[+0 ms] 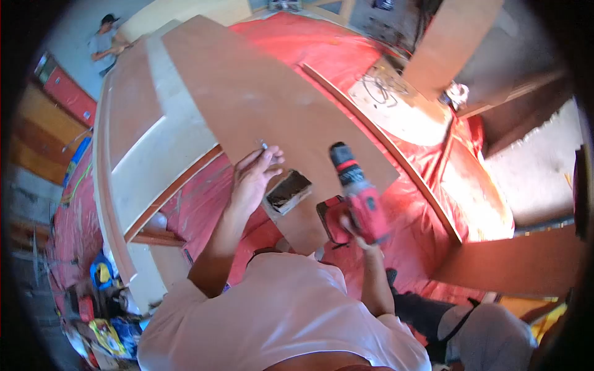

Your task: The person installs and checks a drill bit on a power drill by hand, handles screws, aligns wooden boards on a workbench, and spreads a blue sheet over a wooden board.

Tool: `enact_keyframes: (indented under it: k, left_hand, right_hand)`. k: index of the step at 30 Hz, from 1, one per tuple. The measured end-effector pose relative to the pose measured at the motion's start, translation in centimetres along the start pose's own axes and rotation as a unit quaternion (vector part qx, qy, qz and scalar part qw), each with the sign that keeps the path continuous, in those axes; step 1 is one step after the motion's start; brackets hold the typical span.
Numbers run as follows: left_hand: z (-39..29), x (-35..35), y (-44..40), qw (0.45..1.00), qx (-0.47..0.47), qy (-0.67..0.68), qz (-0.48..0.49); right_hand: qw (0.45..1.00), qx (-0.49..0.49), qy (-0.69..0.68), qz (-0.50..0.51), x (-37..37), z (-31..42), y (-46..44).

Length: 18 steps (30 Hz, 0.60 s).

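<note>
My right hand is wrapped round the grip of a red and black cordless drill, whose chuck points up and away from me. Over the brown wood panel, my left hand pinches a small shiny metal piece between thumb and fingers; its exact kind is too small to make out. Just right of that hand, an open box with dark contents lies on the panel, near its front end. The drill's battery end is beside the box.
Red sheeting covers the surface under the panel. A long wood strip runs along the right. Another person stands at the far left end. A person's leg is close on my right. Tools and bags lie at lower left.
</note>
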State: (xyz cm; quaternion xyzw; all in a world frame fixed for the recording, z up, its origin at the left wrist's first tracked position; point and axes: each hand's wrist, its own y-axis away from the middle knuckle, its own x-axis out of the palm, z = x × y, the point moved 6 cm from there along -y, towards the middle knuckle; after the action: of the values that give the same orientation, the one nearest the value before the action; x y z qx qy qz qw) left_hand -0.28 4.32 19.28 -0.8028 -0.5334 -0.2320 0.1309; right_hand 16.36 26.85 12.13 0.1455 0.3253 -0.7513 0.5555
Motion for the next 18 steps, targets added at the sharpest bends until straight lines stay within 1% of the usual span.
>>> enact_keyframes:
  k: [1,2,4,5,7,8,11,12,15,18]
  left_hand:
    - [-0.8,0.6,-0.4,0.997,0.008,0.077,0.019]
    - [-1.5,1.2,-0.7,0.995,0.018,0.098,0.030]
    - [-3.0,2.7,-1.1,0.990,0.025,0.126,0.055]
    - [-3.8,3.8,-1.0,0.989,0.032,0.132,0.064]
    - [-5.0,5.3,-0.9,0.985,0.041,0.144,0.086]
    - [-5.4,5.8,-0.9,0.980,0.050,0.164,0.101]
    - [-6.5,7.2,-0.5,0.980,0.078,0.139,0.119]
    - [-6.4,7.4,-0.6,0.980,0.078,0.136,0.124]
    - [-6.4,8.0,-0.5,0.980,0.085,0.116,0.138]
    - [-6.3,8.2,-0.2,0.982,0.109,0.063,0.138]
  right_hand:
    - [0.997,0.019,-0.077,-0.010,-0.3,-2.8,1.2]
    - [0.982,0.023,-0.185,0.011,-1.2,-0.2,0.1]
    - [0.916,0.044,-0.396,0.048,-3.0,5.3,-2.2]
    - [0.873,0.019,-0.487,0.032,-4.0,7.0,-2.4]
    - [0.842,0.000,-0.539,0.000,-5.0,7.9,-2.6]
    - [0.838,-0.012,-0.546,0.006,-5.4,8.3,-2.6]
    - [0.835,-0.046,-0.547,0.040,-5.7,8.9,-2.2]
    - [0.832,-0.046,-0.552,0.000,-5.7,8.3,-1.9]
    - [0.833,-0.056,-0.548,0.047,-5.4,7.8,-1.7]
    - [0.823,0.023,-0.566,-0.052,-5.8,8.7,-1.4]
